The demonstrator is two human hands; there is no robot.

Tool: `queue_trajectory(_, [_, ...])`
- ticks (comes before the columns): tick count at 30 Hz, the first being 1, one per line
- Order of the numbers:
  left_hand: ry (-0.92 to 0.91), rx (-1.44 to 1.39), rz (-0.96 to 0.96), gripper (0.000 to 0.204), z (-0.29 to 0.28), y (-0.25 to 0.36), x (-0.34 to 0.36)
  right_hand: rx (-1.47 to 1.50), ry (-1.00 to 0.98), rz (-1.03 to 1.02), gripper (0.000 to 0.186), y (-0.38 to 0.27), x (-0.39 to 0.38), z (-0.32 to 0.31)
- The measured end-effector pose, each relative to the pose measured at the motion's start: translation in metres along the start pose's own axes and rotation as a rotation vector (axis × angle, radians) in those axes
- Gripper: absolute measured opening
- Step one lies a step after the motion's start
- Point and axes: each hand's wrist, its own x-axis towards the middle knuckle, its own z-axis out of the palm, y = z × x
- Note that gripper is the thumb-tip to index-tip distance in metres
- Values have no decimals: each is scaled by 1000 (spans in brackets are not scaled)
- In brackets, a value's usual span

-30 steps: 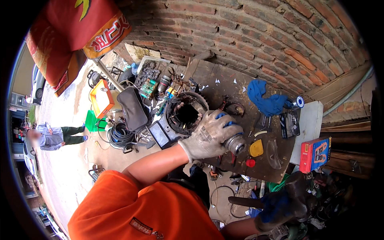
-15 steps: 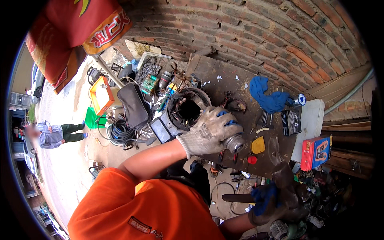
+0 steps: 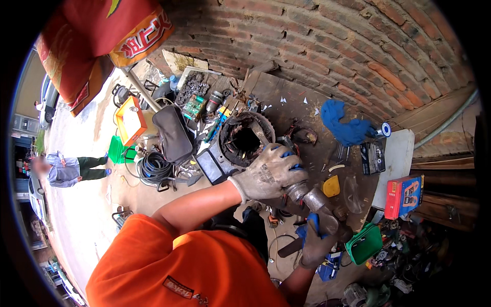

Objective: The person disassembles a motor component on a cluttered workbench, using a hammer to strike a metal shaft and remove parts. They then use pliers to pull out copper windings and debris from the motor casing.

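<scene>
My left hand (image 3: 268,173), in a dirty grey-white glove with blue on its fingers, is closed round a thick metal bar (image 3: 296,191) with a rounded end. That bar points toward a round motor housing (image 3: 222,153), whose inside is blackened around a dark central hole. In my right hand (image 3: 318,246), also gloved, is a heavy hammer (image 3: 327,214). The hammer's head is at the bar's rounded end, apparently touching it. Its dark handle sticks out to the left of my right hand. How far the bar reaches into the housing is partly hidden by my left glove.
A phone-like device (image 3: 210,167) leans by the housing. Blue cloth (image 3: 342,123), a yellow piece (image 3: 331,186) and a red box (image 3: 404,197) lie to the right. A black pouch (image 3: 171,134) and coiled cable (image 3: 154,169) are left. A person (image 3: 64,170) stands farther off.
My right hand has swung the hammer up and left, bringing its head to the bar's end. A green bin at the lower right has come into sight. My left hand keeps its hold.
</scene>
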Motion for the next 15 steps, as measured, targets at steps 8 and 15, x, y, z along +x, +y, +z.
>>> queue_trajectory(8, [17, -10, 2, 52, 3, -3, -3, -114, -21, -124, 38, -13, -6, 8])
queue_trajectory(15, [61, 12, 3, 52, 4, -2, -5, -47, 80, -181, 31, -46, -10, -40])
